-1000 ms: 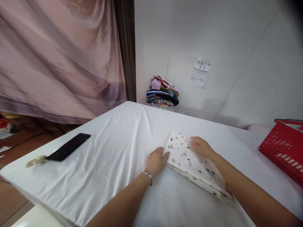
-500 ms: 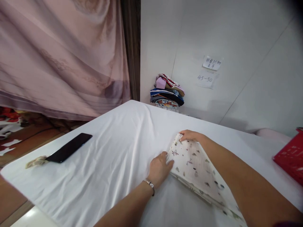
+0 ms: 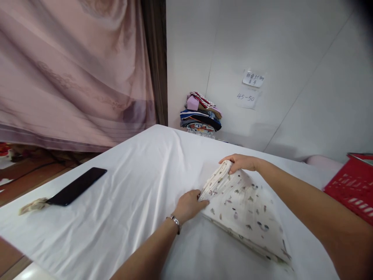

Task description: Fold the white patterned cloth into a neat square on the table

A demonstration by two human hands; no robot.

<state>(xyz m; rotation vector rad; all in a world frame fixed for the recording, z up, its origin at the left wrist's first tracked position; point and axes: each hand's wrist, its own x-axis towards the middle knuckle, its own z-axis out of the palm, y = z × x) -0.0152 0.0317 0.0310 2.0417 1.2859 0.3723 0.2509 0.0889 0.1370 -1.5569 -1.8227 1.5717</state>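
A folded white cloth with small printed figures lies on the white-covered table, in several layers. My left hand, with a bracelet at the wrist, pinches its left corner, thumb on top and fingers at the fold. My right hand grips the far corner, the thumb on the printed side and the fingers over the rounded folded edge. That edge is lifted a little off the table. The undersides of the layers are hidden.
A black phone with a fluffy strap lies at the left. Stacked folded textiles stand beyond the far edge by the wall. At the right is a red basket. A pink curtain hangs at the left.
The far edge of the cloth has been raised and now shows a rounded fold. My right hand has closed further over it. The view has shifted slightly to the right.
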